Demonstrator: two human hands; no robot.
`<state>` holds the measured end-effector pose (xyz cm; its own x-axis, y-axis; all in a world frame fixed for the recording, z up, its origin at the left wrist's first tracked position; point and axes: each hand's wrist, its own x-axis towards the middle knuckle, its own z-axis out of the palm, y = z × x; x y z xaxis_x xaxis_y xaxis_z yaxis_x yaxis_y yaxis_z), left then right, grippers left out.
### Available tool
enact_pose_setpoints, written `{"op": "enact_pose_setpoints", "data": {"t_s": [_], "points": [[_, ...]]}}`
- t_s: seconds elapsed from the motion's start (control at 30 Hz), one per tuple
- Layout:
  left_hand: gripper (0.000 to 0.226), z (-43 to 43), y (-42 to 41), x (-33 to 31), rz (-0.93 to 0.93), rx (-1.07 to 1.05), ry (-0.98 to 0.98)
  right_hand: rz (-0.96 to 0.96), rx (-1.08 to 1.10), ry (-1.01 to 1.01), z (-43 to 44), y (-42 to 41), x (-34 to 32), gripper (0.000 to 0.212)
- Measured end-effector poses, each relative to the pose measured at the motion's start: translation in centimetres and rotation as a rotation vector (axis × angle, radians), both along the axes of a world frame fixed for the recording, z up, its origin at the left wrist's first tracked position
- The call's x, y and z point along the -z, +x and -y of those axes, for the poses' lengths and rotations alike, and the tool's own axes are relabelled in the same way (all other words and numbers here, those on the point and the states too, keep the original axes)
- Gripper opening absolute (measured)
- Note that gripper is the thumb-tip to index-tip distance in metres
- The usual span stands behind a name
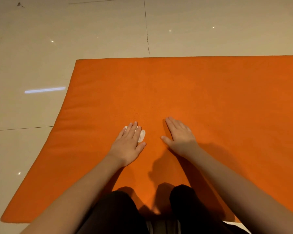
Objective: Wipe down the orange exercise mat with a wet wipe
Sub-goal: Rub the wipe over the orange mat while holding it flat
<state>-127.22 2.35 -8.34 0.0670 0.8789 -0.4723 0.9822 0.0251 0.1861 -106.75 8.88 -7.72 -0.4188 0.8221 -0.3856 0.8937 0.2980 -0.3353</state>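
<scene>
The orange exercise mat (184,92) lies flat on a tiled floor and fills the middle and right of the head view. My left hand (128,143) presses flat, fingers straight, on a small white wet wipe (142,135) near the mat's middle. Only the wipe's edges show beside and beyond the fingers. My right hand (180,135) lies flat on the bare mat a short way to the right, fingers straight and together, holding nothing.
Glossy beige floor tiles (41,56) surround the mat on the left and far side. My knees in dark trousers (118,211) rest on the mat's near part. The mat's left edge (64,115) runs diagonally; its right side leaves the frame.
</scene>
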Motion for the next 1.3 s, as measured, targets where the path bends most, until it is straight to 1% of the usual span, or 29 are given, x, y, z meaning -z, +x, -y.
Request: {"op": "enact_pose_setpoints", "data": {"t_s": [0.03,0.17,0.23,0.3,0.33,0.4,0.5,0.57,0.63,0.7,0.8,0.93,1.03,1.3], "points": [[0.068,-1.0,-0.4,0.3,-0.012,-0.020,0.009,0.002,-0.007,0.019,0.4,0.1,0.3,0.068],[0.064,-4.2,-0.7,1.3,-0.042,-0.226,0.052,-0.012,-0.031,0.059,1.2,0.5,0.8,0.065],[0.061,-3.8,0.0,1.3,-0.094,-0.235,0.138,-0.020,-0.034,0.063,1.0,0.6,0.8,0.066],[0.060,-2.6,1.0,0.8,-0.104,-0.242,0.199,-0.023,-0.039,0.058,0.9,0.6,0.9,0.068],[0.061,-1.9,1.5,0.7,-0.086,-0.246,0.187,-0.028,-0.036,0.046,0.9,0.6,1.0,0.067],[0.064,-1.1,2.1,0.9,-0.060,-0.245,0.101,-0.047,-0.021,0.029,1.0,0.6,1.3,0.066],[0.068,-2.1,1.6,1.5,-0.044,-0.241,0.042,-0.041,-0.024,0.019,1.0,0.7,1.6,0.066],[0.067,-3.8,0.6,1.5,-0.033,-0.252,0.043,-0.040,-0.030,0.018,1.1,0.7,1.7,0.073],[0.065,-5.5,-0.3,1.2,0.010,-0.280,0.065,-0.049,-0.031,0.024,1.0,0.7,1.7,0.085],[0.066,-6.2,-0.6,1.1,0.033,-0.279,0.091,-0.055,-0.022,0.037,1.0,0.7,1.8,0.088],[0.072,-6.0,-0.8,1.6,0.058,-0.275,0.137,-0.089,-0.003,0.053,1.0,0.7,1.8,0.085],[0.070,-6.6,-1.2,2.3,0.050,-0.274,0.152,-0.130,-0.008,0.055,0.1,0.3,2.3,0.078],[0.071,-7.9,-0.8,2.4,0.066,-0.337,0.122,-0.105,-0.027,0.044,-2.1,-0.4,2.8,0.066],[0.073,-10.7,-2.4,2.6,0.055,-0.271,0.118,-0.015,-0.086,0.094,-7.4,-1.5,3.4,0.065]]}}
